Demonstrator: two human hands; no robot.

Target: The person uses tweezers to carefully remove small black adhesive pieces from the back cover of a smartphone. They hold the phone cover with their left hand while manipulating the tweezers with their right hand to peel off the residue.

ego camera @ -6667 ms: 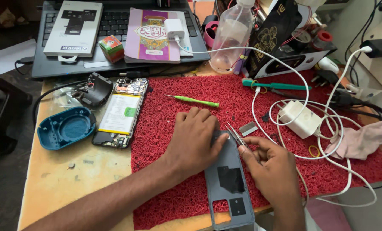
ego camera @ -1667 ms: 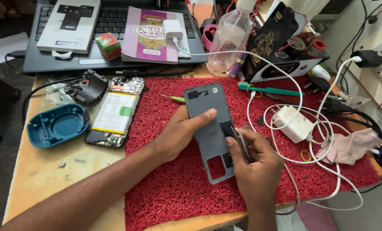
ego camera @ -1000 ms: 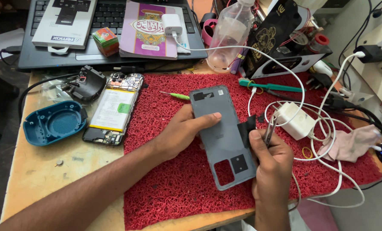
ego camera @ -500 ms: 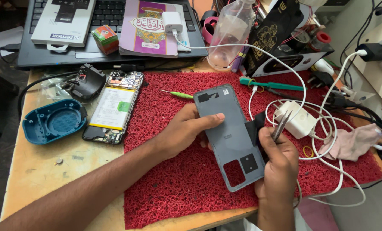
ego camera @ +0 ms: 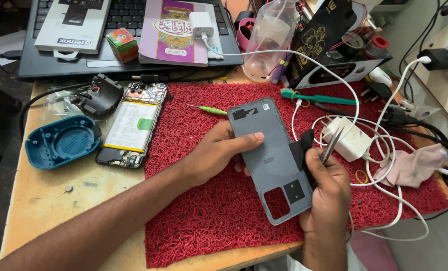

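Note:
My left hand (ego camera: 219,153) holds a grey phone back cover (ego camera: 271,158) by its left edge, inner side up, tilted above the red mat (ego camera: 194,221). My right hand (ego camera: 329,193) supports the cover's right edge, pinches a black strip (ego camera: 301,148) peeling off it, and also holds metal tweezers (ego camera: 331,145) pointing up. An opened phone (ego camera: 131,125) with its battery showing lies on the wooden table to the left.
Near the phone sit a blue round shell (ego camera: 61,140) and a black part (ego camera: 103,95). A green-handled tool (ego camera: 209,109) and a teal screwdriver (ego camera: 319,97) lie on the mat. White charger (ego camera: 351,138) and cables crowd the right. Laptop (ego camera: 128,30), booklet and plastic bottle (ego camera: 269,40) stand behind.
The back cover was lifted off the mat and tilted up. My right hand moved to its right edge and pulled a black strip away from it, tweezers still held.

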